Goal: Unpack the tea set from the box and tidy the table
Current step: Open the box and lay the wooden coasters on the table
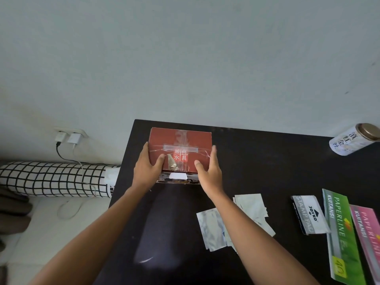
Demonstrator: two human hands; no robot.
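The left hand (148, 169) holds the left side of the red box (181, 149), its thumb laid over the top near the printed characters and its fingers running up the left wall. The right hand (209, 169) holds the opposite side in the same way, thumb on the lid's near right corner, fingers straight up the right wall. Both hands are clamped on the box from either side, and both bare forearms reach in from the bottom of the view. The box sits closed on the black table (267, 161), toward its far left corner and close to the wall. A strip of clear tape (181, 148) crosses the lid, and a small white label (178, 176) shows on the near face between the two wrists.

Near the right forearm, several silvery foil sachets (209, 229) lie scattered flat on the tabletop. Further right rests a grey stamp pad box (309, 213), then a green receipt book (340, 233) and a pink receipt book (368, 233) lying just beside it. At the far right edge, well apart from the box, a white tin (352, 141) with a bronze lid lies on its side.

Left of the table, a black-and-white checked bolster (53, 178) lies against the wall, below two white chargers (67, 137) plugged into a wall socket, their cables trailing down over it.
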